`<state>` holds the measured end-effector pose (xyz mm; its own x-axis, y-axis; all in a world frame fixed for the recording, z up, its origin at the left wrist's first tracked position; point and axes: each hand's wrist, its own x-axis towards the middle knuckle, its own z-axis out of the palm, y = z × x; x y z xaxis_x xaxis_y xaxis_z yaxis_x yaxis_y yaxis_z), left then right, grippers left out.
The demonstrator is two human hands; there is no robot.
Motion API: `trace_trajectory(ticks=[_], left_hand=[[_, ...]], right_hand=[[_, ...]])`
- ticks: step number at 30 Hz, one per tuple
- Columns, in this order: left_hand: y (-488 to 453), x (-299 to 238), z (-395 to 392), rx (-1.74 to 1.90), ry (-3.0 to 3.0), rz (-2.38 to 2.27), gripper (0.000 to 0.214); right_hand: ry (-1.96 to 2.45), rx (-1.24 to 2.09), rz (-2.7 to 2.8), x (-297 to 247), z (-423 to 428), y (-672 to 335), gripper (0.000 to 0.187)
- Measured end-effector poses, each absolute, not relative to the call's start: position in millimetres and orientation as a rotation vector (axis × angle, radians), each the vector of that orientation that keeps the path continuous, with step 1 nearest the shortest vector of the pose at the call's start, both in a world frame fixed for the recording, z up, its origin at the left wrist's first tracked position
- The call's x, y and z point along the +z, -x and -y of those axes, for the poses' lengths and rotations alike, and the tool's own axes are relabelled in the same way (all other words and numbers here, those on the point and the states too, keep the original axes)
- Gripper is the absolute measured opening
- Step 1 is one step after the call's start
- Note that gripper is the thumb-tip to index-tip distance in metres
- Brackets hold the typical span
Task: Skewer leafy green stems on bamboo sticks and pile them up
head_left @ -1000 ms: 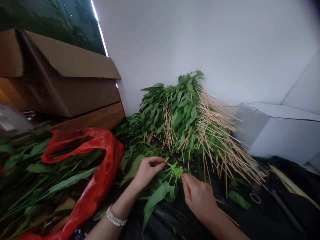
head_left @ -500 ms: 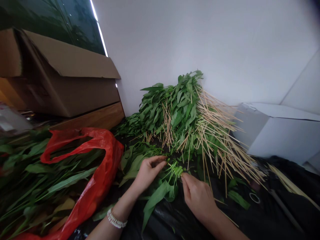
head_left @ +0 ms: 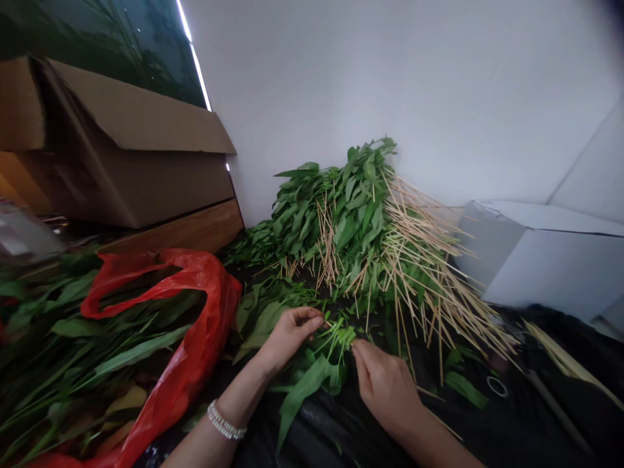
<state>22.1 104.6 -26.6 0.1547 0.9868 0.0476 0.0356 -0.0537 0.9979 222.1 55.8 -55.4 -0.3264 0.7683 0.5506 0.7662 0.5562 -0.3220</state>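
Observation:
My right hand (head_left: 387, 383) is closed at the right end of a small bunch of leafy greens (head_left: 344, 338), whose stems are gathered on a thin skewer (head_left: 330, 323). Most of that skewer is hidden by the stems and my fingers. At the bunch's left end, my left hand (head_left: 295, 331) pinches thumb and finger together on a green stem beside the skewer's tip. Long leaves (head_left: 309, 387) hang down from the bunch. Just behind my hands lie loose greens (head_left: 266, 318).
Against the wall stands a heap of skewered greens (head_left: 361, 195), with bare wooden skewer ends (head_left: 429, 273) jutting right. A red plastic bag (head_left: 195, 344) with greens lies left, below a cardboard box (head_left: 136, 162). A white box (head_left: 550, 253) stands right. Black plastic sheeting (head_left: 322, 435) covers the surface.
The thumb and fingers of my left hand have closed together near the skewer's tip. My right hand and the bunch are nearly still.

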Motion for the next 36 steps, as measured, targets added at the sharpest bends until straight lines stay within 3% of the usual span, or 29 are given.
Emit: trace_trajectory(ticks=[12, 17, 20, 25, 32, 36], left_hand=[[-26.5, -29.3, -104.8, 1.059, -1.395, -1.038, 0.036], [-17.8, -15.2, -105.4, 1.239, -1.476, -1.146, 0.045], [-15.2, -16.9, -108.6, 1.288, -1.518, -1.246, 0.035], [-15.6, -18.9, -106.5, 1.177, -1.835, -1.312, 0.021], [-9.6, -5.7, -97.8, 0.863, -2.321, -1.326, 0.040], [-7.6, -14.0, -101.7, 0.777, -2.422, -1.340, 0.031]], right_hand=[[1.234, 0.014, 2.134, -54.8, -54.6, -219.7, 0.023], [1.126, 0.007, 2.234, -46.7, -48.8, -219.9, 0.021], [1.009, -0.043, 2.343, -42.1, -45.2, -219.1, 0.019], [0.939, -0.112, 2.379, -40.2, -43.8, -217.8, 0.020], [0.960, -0.117, 2.382, -40.6, -43.8, -219.1, 0.021], [0.950, -0.129, 2.362, -40.6, -44.6, -219.0, 0.023]])
